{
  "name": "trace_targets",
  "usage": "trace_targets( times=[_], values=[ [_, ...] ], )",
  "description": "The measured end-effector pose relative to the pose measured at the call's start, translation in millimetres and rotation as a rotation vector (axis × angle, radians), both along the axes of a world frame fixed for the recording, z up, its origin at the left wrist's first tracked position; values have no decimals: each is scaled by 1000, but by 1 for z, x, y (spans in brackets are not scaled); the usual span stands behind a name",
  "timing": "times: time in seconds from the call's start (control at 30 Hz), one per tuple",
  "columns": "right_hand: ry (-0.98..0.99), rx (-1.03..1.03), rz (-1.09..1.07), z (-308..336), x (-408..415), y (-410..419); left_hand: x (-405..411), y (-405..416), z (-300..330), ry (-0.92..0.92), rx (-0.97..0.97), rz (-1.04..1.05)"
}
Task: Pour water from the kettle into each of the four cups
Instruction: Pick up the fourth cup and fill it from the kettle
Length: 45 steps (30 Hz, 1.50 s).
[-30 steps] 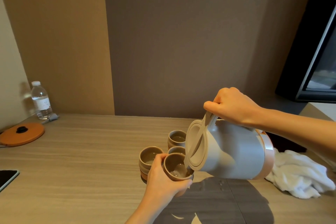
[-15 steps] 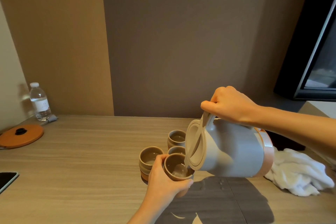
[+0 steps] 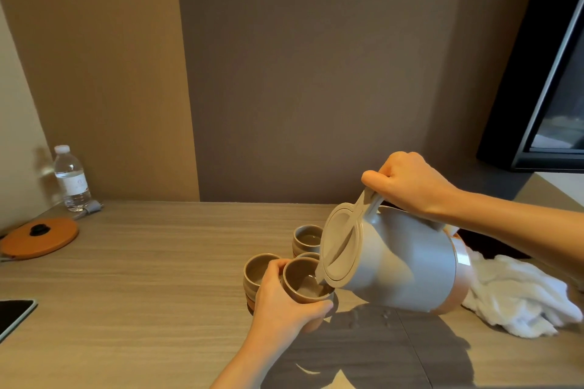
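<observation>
My right hand (image 3: 410,186) grips the handle of the grey kettle (image 3: 401,265), which is tilted steeply to the left with its lid facing me and its spout over a brown cup. My left hand (image 3: 284,303) holds that near cup (image 3: 303,281) lifted slightly off the wooden table (image 3: 142,278); water shows inside it. Another cup (image 3: 257,271) stands just left of it, one cup (image 3: 305,237) stands further back with water in it, and a fourth cup (image 3: 308,255) is mostly hidden behind the kettle's lid.
A white towel (image 3: 518,297) lies crumpled at the right. A dark mat (image 3: 379,354) lies under the kettle. At the far left are a water bottle (image 3: 71,178), an orange kettle base (image 3: 39,235) and a dark phone (image 3: 14,316). A black screen (image 3: 556,88) stands at the upper right.
The kettle and my right hand have stayed tilted over the held cup with little shift. The camera view has drifted slightly.
</observation>
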State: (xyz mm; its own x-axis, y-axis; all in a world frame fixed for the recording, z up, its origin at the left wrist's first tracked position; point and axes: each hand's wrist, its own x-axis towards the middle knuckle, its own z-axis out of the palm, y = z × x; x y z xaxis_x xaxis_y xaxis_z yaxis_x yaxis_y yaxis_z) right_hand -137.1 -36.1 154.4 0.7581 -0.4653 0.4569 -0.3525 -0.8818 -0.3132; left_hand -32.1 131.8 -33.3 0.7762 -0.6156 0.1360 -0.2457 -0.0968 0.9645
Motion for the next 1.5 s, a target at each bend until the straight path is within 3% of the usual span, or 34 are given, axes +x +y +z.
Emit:
trace_targets(
  times=[0.17,0.47,0.73,0.97,1.5],
  values=[
    [-102,163,-32,-7,-7,-12,5,-1,10,14,-18,19],
    [-373,701,-184,-18,-25,-30,19,-2,31,8,-58,12],
    [-515,982,-183,-38,-39,-42,34,-18,48,-49,-51,23],
    [-605,1039,-261,-67,-43,-53,62,-35,53,-50,-12,25],
    [-626,1040,-201,-96,-14,-80,131,-70,35,2,131,174]
  ],
)
